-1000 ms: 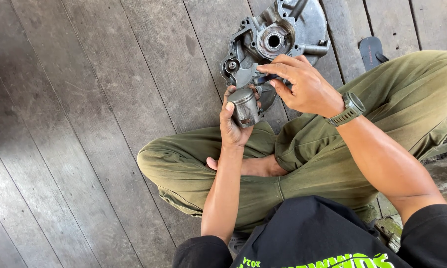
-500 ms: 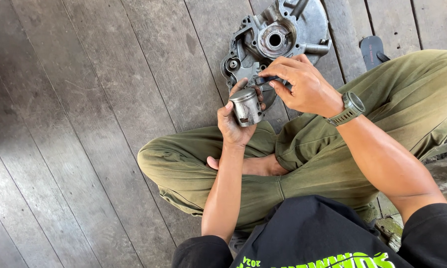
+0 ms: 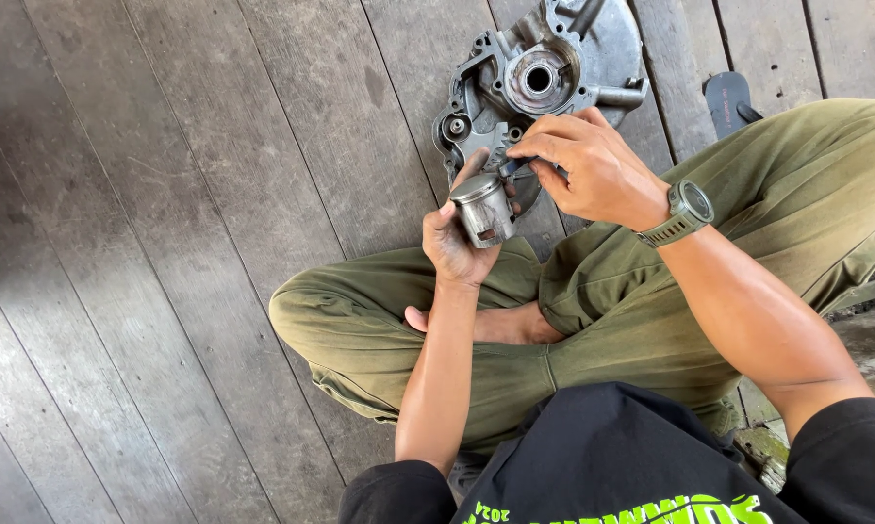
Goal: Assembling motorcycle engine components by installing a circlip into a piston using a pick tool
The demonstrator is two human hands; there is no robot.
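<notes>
Sitting cross-legged on a grey plank floor [image 3: 165,243], the person holds a small metal piston [image 3: 483,209] above the knees, just near of the middle of the scene. The left hand [image 3: 457,238] is curled shut around the piston from below and from the left, its thumb up along the far side; the piston's flat round top tilts up and to the left. The right hand [image 3: 593,170] sits just right of the piston, its fingers bent and pinched on a small dark part [image 3: 517,167] at the piston's far right edge; what that part is cannot be told. A grey wristwatch [image 3: 688,209] is on the right wrist. A metal engine casing [image 3: 544,78] with a round centre hole lies flat on the planks on the far side of both hands, partly hidden by them. A dark sandal [image 3: 730,97] lies to the right of it, beside the olive-green trouser leg [image 3: 796,184].
</notes>
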